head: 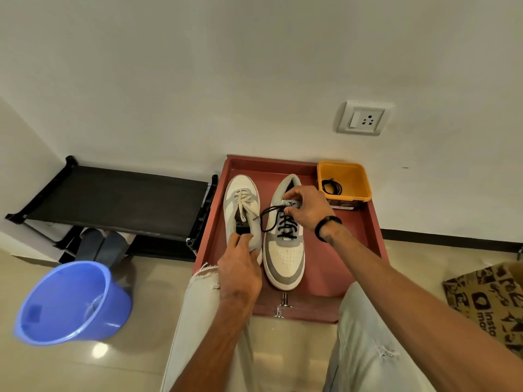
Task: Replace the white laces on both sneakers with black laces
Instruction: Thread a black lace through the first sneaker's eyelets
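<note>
**One sneaker relaced in black, the other still in white**

The right hand (304, 209) pinches the tongue of the black-laced sneaker (284, 250) between thumb and curled fingers, at the shoe's open collar. A loose loop of the black lace (268, 219) arcs out from just under those fingers toward the neighbouring shoe. A dark band circles the right wrist.

The left hand (240, 267) grips the heel of the white-laced sneaker (242, 205), thumb over the collar edge and fingers wrapped round the back; how far the fingers reach under the sole cannot be told from here.

Both shoes lie side by side inside the red tray (368, 236), toes pointing opposite ways: the white-laced one at the tray's left side, the black-laced one in its middle. In the tray's far right corner stands a yellow tub (359, 176) with a coiled spare black lace (331, 186) inside.

Left of the tray stands a black shoe rack (119, 199) against the wall, and nearer than that a blue bucket (70, 304) tilts on the floor. Above the tray's far right corner a wall socket (363, 118) is mounted. Right of the tray sits a printed cardboard box (489, 301).
</note>
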